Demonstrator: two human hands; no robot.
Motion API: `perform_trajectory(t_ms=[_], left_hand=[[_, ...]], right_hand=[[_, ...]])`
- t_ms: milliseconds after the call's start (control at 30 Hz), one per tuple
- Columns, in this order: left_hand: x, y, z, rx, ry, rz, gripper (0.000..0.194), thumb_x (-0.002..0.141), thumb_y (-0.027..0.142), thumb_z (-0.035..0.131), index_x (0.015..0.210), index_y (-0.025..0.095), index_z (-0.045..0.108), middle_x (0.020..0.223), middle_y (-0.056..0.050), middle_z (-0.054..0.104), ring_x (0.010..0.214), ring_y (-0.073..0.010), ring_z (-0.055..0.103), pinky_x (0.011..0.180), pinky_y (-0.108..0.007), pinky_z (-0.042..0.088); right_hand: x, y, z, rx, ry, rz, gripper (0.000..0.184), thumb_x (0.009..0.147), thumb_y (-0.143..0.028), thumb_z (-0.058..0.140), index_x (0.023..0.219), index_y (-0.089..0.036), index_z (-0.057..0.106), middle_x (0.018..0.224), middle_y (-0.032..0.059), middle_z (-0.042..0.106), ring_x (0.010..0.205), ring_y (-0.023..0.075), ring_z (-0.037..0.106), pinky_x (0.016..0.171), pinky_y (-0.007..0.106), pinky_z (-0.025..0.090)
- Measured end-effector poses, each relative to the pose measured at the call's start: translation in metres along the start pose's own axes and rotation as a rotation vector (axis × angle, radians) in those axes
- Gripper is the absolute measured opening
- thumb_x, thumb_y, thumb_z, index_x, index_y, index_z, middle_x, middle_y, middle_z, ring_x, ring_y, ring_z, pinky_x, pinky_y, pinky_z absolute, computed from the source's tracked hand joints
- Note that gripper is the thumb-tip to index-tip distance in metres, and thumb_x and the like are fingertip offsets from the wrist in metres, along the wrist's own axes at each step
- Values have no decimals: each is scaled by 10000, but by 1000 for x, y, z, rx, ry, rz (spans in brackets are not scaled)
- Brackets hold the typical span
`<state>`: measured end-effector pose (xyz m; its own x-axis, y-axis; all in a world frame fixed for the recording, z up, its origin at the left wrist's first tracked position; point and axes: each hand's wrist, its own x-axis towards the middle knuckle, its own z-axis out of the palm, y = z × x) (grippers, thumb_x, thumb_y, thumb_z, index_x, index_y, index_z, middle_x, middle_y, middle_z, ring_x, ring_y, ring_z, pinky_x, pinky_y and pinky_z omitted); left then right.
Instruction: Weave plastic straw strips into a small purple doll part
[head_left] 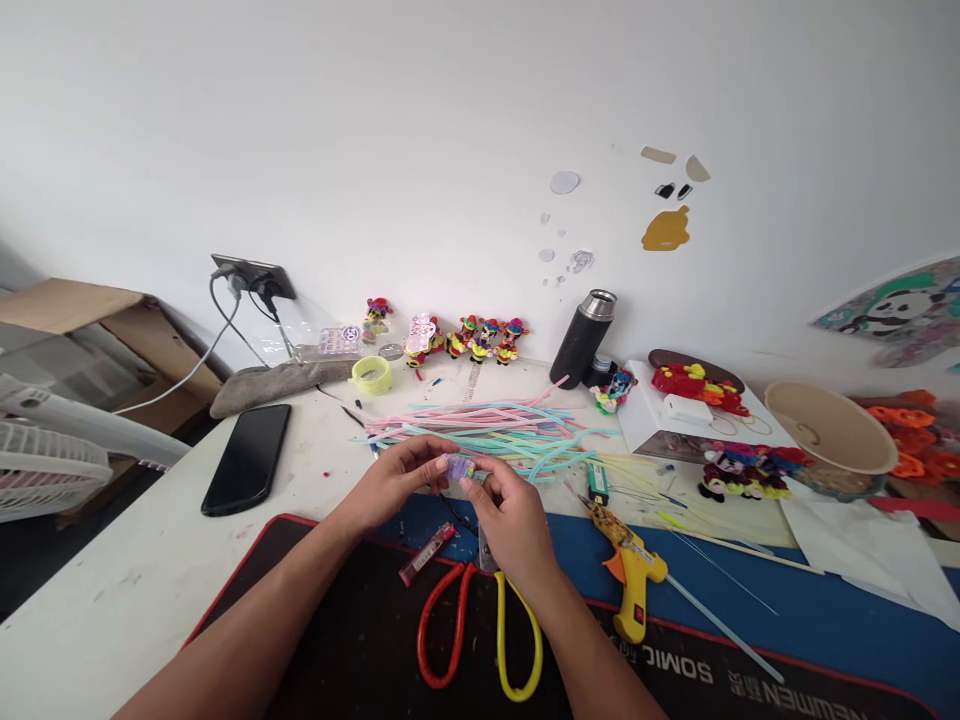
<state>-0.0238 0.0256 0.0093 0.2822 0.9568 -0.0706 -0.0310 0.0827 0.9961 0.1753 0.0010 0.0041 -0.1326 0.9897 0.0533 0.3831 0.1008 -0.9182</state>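
Between the fingertips of my left hand (pixel 409 478) and my right hand (pixel 510 510) is a small fuzzy purple piece (pixel 458 468) with a bit of yellow-green at its right end. Both hands pinch it above the mat. Just beyond lies a pile of pink, mint and yellow pipe cleaners (pixel 480 425). Under my hands are scissors (pixel 444 640) with one red and one yellow handle, their blades partly hidden by my right hand. A dark red lighter (pixel 427 555) rests left of the scissors. To the right lies a yellow hot glue gun (pixel 634 580) with a glue stick in it.
A black phone (pixel 247 460) lies at left. Along the wall stand several small fuzzy figures (pixel 486 340), a yellow tape roll (pixel 371 375) and a leaning black thermos (pixel 583 338). At right are a white box (pixel 675 420), a beige bowl (pixel 832 430) and more figures (pixel 752 470).
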Motion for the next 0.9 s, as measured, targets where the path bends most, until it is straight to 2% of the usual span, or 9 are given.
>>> perform_trajectory(t_ms=[167,300,400,500,667,767,900], left_hand=[[0,1,2,23,1,8,436,830,531,802,1048,161,725,817,-25,712,689,-162,625,657,-288,532],[0,0,4,76,2,-10,443,874,596,731,922,158,696,677,-1,667,597,-152,603,607,-279,507],[0,0,5,100,-20,-7,478,894,638,683,879,160,681,675,-3,660,586,-151,597,598,-279,502],[-1,1,5,88,-36,26,462,902,614,691,989,160,710,760,-17,689,651,-158,617,639,-283,518],[-5,3,0,61,-72,79,491,820,434,838,1236,213,698,1075,-68,736,967,-243,682,847,-354,559],[-7,4,-2,192,-63,115,424,847,387,817,1228,227,720,1158,-85,729,1057,-268,671,919,-379,540],[-7,7,0,290,-42,173,325,870,391,790,1145,224,749,1136,-88,745,1063,-275,677,948,-386,530]], right_hand=[[-1,0,1,-14,-10,-8,372,967,-466,573,1146,-172,714,573,-47,510,555,177,506,580,294,348],[-1,0,1,-20,-29,-5,361,977,-481,570,1131,-190,718,576,-44,515,555,177,500,558,288,333],[-1,-2,1,-4,-28,-3,349,976,-474,573,1118,-192,720,568,-46,511,542,173,487,547,285,328],[-2,-2,0,20,-30,-6,350,978,-476,576,1107,-184,720,555,-54,487,531,166,469,543,284,318],[-1,-1,-1,61,-10,4,349,965,-487,601,1075,-178,721,557,-50,493,534,166,472,547,287,324],[-1,-2,-1,79,-12,7,348,967,-503,602,1041,-187,726,557,-50,485,528,163,456,543,289,324],[-1,-4,-2,89,-32,-3,323,970,-495,603,997,-199,728,565,-46,491,537,164,466,529,290,303]])
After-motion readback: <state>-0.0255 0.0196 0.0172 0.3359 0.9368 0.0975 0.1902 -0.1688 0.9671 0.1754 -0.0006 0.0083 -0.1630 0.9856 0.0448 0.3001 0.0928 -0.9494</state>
